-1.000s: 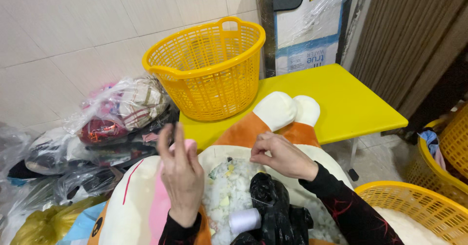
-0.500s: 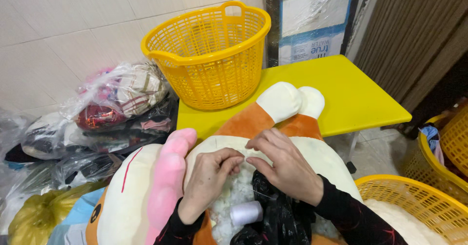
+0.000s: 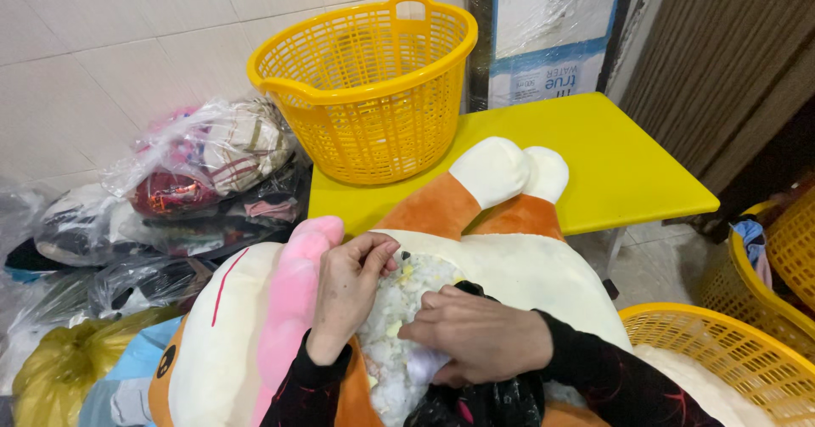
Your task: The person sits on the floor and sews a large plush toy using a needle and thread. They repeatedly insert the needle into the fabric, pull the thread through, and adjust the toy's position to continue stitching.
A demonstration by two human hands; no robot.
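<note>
Plush toy (image 3: 526, 266) open seam, stuffing (image 3: 407, 308) showing, left hand (image 3: 348, 295) fingers pinching fabric, right hand (image 3: 480, 338) fingertips hidden (grip unclear).

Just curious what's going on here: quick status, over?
Left hand pinching the plush toy seam. Right hand pressed into white stuffing. Yellow basket behind, clear of both.

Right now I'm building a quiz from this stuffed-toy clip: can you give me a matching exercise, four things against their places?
Things:
1. yellow basket
2. plush toy
3. left hand
4. bagged clothes

Places:
a. piled against the tiled wall
b. on the yellow table, far end
c. pinching the toy's open seam
d. across the person's lap, feet on the table

Pairs: 1-b, 2-d, 3-c, 4-a
</note>
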